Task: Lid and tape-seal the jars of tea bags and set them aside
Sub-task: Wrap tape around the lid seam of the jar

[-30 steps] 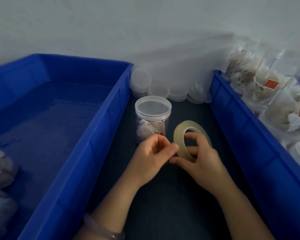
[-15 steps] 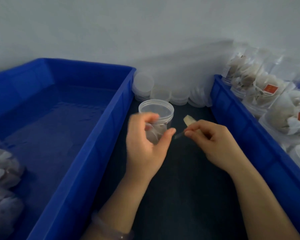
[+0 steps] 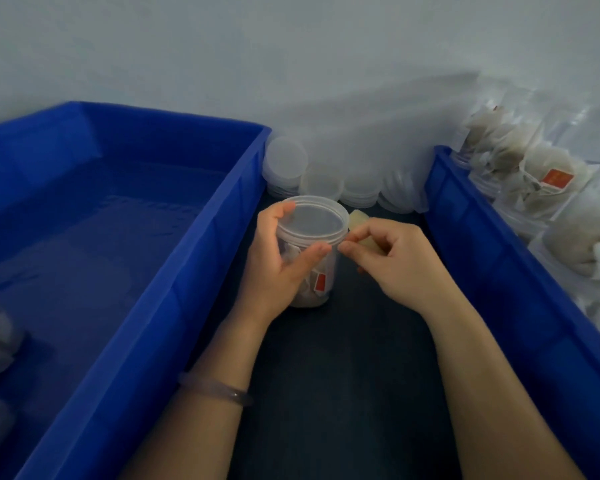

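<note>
A clear lidded jar (image 3: pixel 317 237) with tea bags inside stands on the dark table between two blue crates. My left hand (image 3: pixel 278 268) grips the jar's side, thumb on the front and fingers round the back. Just right of the lid's rim, my right hand (image 3: pixel 395 258) holds the pale tape roll (image 3: pixel 361 220), mostly hidden behind its fingers. Thumb and forefinger pinch the tape end right at the lid's rim.
A large blue crate (image 3: pixel 125 306) on the left holds a few bagged items at its near left. A second blue crate (image 3: pixel 499 271) on the right holds several open jars of tea bags (image 3: pixel 548 188). Stacks of spare lids (image 3: pixel 312 181) line the wall behind.
My left hand has closed round the jar and drawn it nearer. My right hand brought the tape roll from in front of the jar to the lid's rim.
</note>
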A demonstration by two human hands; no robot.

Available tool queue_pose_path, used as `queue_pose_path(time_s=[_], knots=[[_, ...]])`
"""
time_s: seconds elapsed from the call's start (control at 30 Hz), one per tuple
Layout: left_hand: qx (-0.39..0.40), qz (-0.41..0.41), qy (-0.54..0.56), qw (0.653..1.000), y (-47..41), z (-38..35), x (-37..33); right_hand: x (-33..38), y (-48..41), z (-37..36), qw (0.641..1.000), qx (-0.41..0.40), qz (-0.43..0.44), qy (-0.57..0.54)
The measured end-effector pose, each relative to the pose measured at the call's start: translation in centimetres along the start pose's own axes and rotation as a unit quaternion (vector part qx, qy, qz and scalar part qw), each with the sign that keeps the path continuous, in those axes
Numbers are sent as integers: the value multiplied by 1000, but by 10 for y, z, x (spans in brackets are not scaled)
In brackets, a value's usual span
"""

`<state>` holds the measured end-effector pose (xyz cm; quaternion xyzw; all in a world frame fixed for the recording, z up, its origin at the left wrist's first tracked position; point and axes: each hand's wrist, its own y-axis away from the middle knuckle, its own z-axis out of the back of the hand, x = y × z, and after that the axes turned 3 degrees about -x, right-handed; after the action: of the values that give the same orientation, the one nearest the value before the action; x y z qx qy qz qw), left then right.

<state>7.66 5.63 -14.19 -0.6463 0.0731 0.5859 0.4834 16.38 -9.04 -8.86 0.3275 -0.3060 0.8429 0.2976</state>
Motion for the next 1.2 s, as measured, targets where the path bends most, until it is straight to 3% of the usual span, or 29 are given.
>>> queue_pose_path(time_s=[0.6, 1.0, 1.2], knots=[[-5, -19, 1, 1000, 2, 3, 2, -4, 0, -10, 997, -29, -16, -71], [-52, 0, -12, 999, -3, -2, -5, 0, 5, -13, 996, -73, 37, 43], [-60, 4, 3, 998, -4, 1, -3, 0, 4, -8, 999, -21, 22, 43]])
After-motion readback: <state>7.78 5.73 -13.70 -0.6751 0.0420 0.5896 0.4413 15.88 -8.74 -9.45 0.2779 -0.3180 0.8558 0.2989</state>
